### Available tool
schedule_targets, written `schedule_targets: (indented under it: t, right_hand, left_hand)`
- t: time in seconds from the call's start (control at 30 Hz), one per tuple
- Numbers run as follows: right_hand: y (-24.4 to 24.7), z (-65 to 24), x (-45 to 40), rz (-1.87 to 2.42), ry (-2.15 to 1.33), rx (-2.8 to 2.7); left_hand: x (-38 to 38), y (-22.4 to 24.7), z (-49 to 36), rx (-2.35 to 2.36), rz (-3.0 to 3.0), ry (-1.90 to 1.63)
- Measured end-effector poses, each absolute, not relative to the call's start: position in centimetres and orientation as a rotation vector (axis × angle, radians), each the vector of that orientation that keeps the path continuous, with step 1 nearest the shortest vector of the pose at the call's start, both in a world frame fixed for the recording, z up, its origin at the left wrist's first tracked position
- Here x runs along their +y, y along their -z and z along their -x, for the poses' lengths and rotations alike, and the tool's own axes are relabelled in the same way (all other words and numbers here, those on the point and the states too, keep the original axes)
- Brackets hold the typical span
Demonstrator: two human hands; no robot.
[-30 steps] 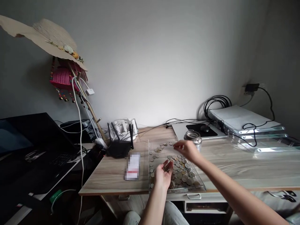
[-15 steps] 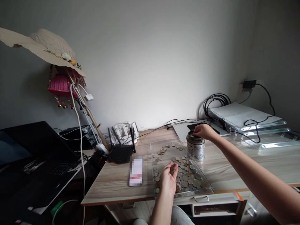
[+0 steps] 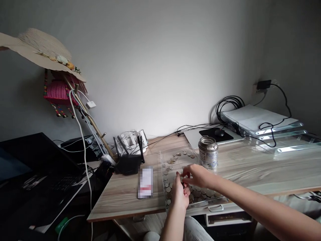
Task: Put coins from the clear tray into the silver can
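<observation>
Okay, coins: loose round metal coins [image 3: 209,193], mostly dull silver, some brassy, lying flat in a clear shallow plastic tray [image 3: 184,162] on the wood-grain desk [image 3: 240,177]. Sparse along the far and left edges, dense and overlapping at the near right. Faces and values too small to read.

Left hand [image 3: 180,194] is cupped over the tray, fingers curled up. Right hand [image 3: 197,175] reaches across, thumb and fingers nearly together at the left palm. Something dark sits between them; can't tell what either hand has hold of. Right hand and forearm hide part of the coin pile.

Silvery round metal tin with blue floral print [image 3: 208,154] stands upright just beside the tray's far right; contents not visible. White rectangular item with a red band [image 3: 145,182], left of tray, is pixelated, unreadable.
</observation>
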State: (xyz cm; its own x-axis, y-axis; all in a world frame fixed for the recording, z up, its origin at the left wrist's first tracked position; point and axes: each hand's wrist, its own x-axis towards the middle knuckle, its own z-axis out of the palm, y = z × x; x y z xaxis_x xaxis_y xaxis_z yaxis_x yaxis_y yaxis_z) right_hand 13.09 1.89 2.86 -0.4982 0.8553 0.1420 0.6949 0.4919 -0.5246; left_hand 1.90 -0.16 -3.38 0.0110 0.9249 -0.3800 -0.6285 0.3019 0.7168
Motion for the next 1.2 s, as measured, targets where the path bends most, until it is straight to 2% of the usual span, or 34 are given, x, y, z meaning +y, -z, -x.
schedule_targets:
  t: [0.13,0.23,0.37,0.43,0.5,0.63,0.83,0.93,1.07,1.2]
  right_hand:
    - [-1.5,-11.7,3.0,1.267,-0.716,-2.346]
    - [-2.3,-12.1,3.8,1.184,-0.732,-2.29]
    - [-6.1,-15.2,5.6,1.178,-0.488,-2.127]
    - [-8.2,-17.7,7.3,1.383,-0.202,-1.98]
    - [-9.7,-20.2,9.0,1.569,-0.065,-1.926]
    - [-10.0,-23.5,11.1,1.793,-0.124,-1.991]
    - [-8.6,-24.4,10.9,1.849,-0.11,-1.948]
    - [-8.6,-23.8,10.0,1.757,-0.004,-1.955]
    - [-8.0,-21.0,7.1,1.417,0.198,-1.961]
    - [-5.3,-16.9,3.9,1.121,-0.225,-2.347]
  left_hand:
    - [-0.2,3.2,-2.0,0.954,-0.4,-1.215]
    - [-0.3,3.0,-1.8,0.858,-0.404,-1.174]
    - [-0.3,2.9,-1.4,0.755,-0.328,-1.212]
    - [-0.2,2.9,-1.2,0.753,-0.255,-1.251]
    - [-0.1,3.0,-1.1,0.755,-0.191,-1.281]
    - [0.1,3.2,-1.2,0.781,-0.136,-1.357]
    - [0.0,3.1,-1.7,0.769,-0.228,-1.402]
    - [-0.3,2.8,-1.9,0.792,-0.286,-1.393]
    - [-0.6,2.7,-2.0,0.816,-0.351,-1.376]
    - [-0.6,2.8,-2.1,0.84,-0.426,-1.372]
